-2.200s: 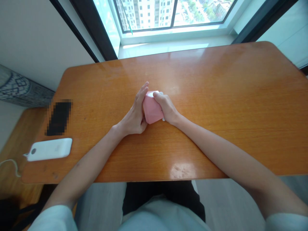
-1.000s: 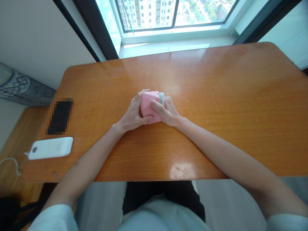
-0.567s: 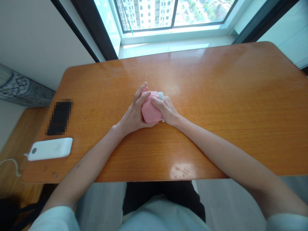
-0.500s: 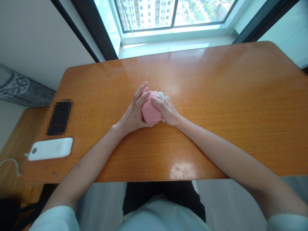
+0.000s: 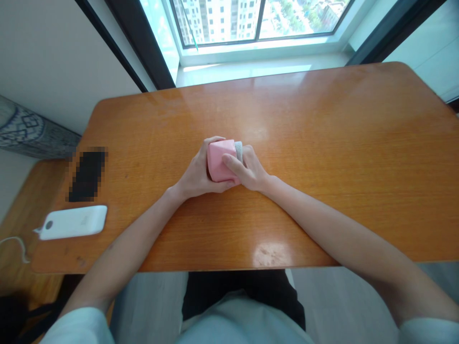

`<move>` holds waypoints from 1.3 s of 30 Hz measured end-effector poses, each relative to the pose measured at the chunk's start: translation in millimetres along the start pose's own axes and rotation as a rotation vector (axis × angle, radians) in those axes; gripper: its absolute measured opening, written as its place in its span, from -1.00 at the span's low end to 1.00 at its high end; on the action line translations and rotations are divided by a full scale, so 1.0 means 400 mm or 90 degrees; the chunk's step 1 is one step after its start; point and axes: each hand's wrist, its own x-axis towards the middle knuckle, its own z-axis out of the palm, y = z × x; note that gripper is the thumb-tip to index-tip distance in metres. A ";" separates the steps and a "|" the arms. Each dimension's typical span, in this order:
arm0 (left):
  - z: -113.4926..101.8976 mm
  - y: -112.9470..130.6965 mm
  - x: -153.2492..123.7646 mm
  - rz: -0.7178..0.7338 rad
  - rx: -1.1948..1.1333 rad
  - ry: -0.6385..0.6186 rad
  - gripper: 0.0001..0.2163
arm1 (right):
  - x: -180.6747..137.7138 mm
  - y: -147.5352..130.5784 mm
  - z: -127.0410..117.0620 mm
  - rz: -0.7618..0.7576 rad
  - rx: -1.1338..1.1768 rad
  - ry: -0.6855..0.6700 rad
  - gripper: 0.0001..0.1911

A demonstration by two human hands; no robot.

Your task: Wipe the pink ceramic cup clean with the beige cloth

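Observation:
Both hands hold a pink, cup-like container (image 5: 217,160) with rounded, squarish sides, tilted on its side above the middle of the table. My left hand (image 5: 195,174) wraps round its left end, fingers over the far side and thumb along the near side. With its thumb pressed on the pink wall, my right hand (image 5: 251,169) grips the right end. A light grey, cloth-like piece (image 5: 238,149) shows at that end, against the right fingers. Those fingers are partly hidden behind the container, and so is most of the grey piece.
The wooden table (image 5: 322,143) spans the view below a window (image 5: 258,24). At its left side lie a white, phone-shaped device (image 5: 73,222) with a cable (image 5: 16,241) and a dark, pixelated rectangle (image 5: 87,176). A patterned grey-blue object (image 5: 32,129) stands beyond the left edge.
The pink container has turned in my hands and shifted slightly left. My left fingers, raised and spread before, now curl round its far side. My right thumb has moved slightly down and left.

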 end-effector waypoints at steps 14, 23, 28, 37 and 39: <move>-0.032 0.031 0.018 -0.180 -0.182 -0.112 -0.18 | -0.006 0.001 0.005 -0.106 -0.088 -0.034 -0.36; -0.034 0.035 0.025 -0.175 -0.242 -0.123 -0.14 | -0.012 0.025 0.013 -0.166 -0.172 -0.044 -0.37; -0.039 0.034 0.026 -0.167 -0.253 -0.138 -0.19 | -0.008 0.030 0.015 -0.227 -0.199 -0.029 -0.44; -0.032 0.026 0.022 -0.156 -0.277 -0.125 -0.24 | -0.007 0.020 0.014 -0.209 -0.202 -0.034 -0.46; -0.027 0.024 0.016 -0.155 -0.284 -0.113 -0.22 | -0.005 0.015 0.014 -0.200 -0.200 -0.031 -0.44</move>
